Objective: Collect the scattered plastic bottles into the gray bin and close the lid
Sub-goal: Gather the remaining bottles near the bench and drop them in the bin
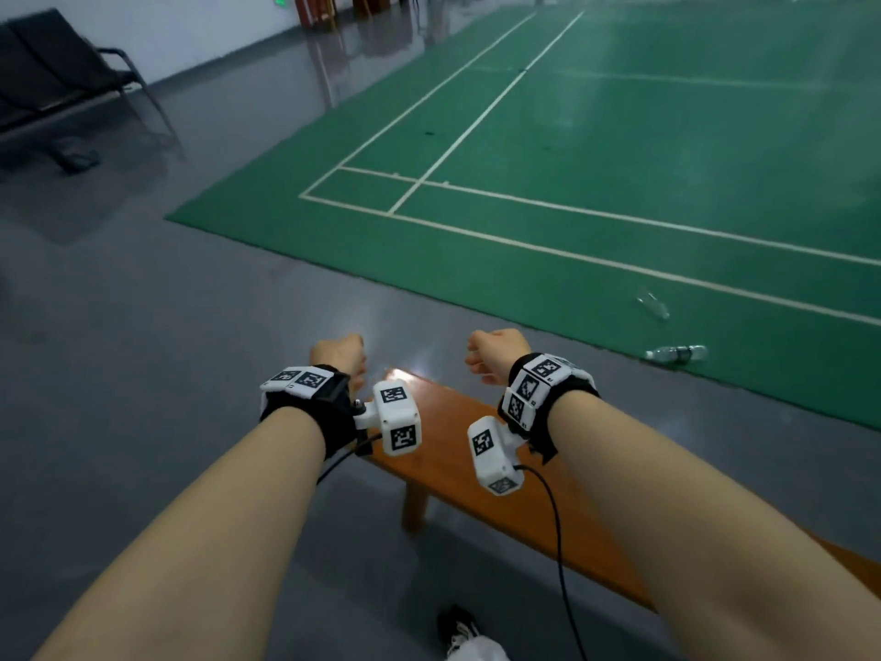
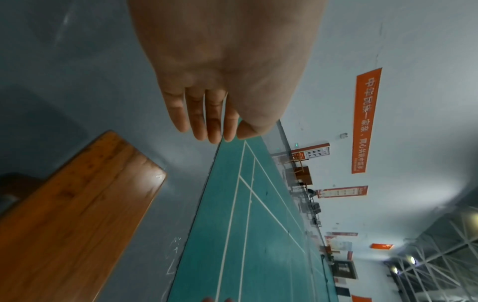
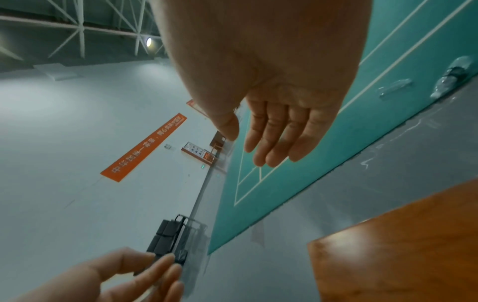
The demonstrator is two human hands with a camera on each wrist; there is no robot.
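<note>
Two clear plastic bottles lie on the green court mat to the right: one empty-looking bottle (image 1: 653,305) and, nearer the mat's edge, a bottle with a dark label (image 1: 677,354). The right wrist view shows the same pair, the clear one (image 3: 395,87) and the labelled one (image 3: 450,77). My left hand (image 1: 341,357) and right hand (image 1: 491,357) are stretched forward over the end of a wooden bench, well short of the bottles. Both hands are empty, with fingers straight and relaxed: left hand (image 2: 227,134), right hand (image 3: 245,143). No gray bin is in view.
An orange-brown wooden bench (image 1: 457,450) runs from under my wrists toward the lower right. Grey floor lies between it and the green mat (image 1: 572,136). A row of black chairs (image 1: 57,83) stands at the far left by the wall. My shoe (image 1: 457,627) shows below.
</note>
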